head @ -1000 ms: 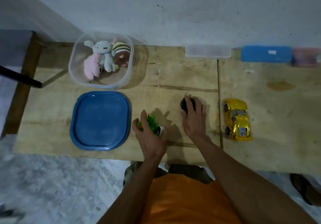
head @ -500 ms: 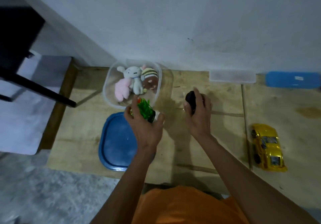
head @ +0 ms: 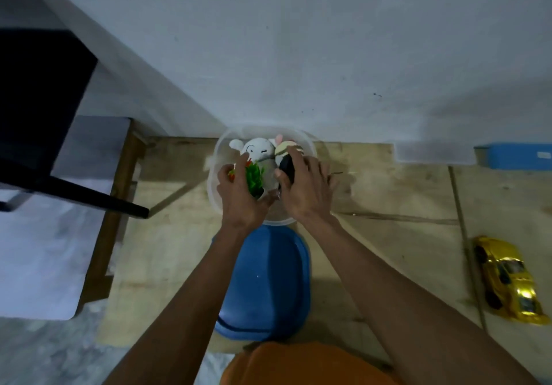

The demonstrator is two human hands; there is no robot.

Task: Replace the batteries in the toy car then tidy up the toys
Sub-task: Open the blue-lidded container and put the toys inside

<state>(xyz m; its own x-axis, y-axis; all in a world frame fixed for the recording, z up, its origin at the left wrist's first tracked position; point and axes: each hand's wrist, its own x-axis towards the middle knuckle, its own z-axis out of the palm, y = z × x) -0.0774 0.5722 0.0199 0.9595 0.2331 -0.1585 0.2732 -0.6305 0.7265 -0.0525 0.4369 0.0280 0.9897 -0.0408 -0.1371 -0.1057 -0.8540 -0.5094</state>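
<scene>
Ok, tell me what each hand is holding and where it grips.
Left hand wraps the green toy around its lower side; right hand pinches the small black toy around its middle.

yellow toy car (head: 507, 280) on table, plush toys (head: 263, 153) in clear tub (head: 218, 181)

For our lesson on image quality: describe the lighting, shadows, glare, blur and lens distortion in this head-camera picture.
Head view: dim, bluish light; the left hand and right hand over the clear container look slightly smeared; glare spots shine on the yellow toy car; the arms cast a soft shadow beside the blue lid; wide-angle distortion bends the wooden table edges.
</scene>
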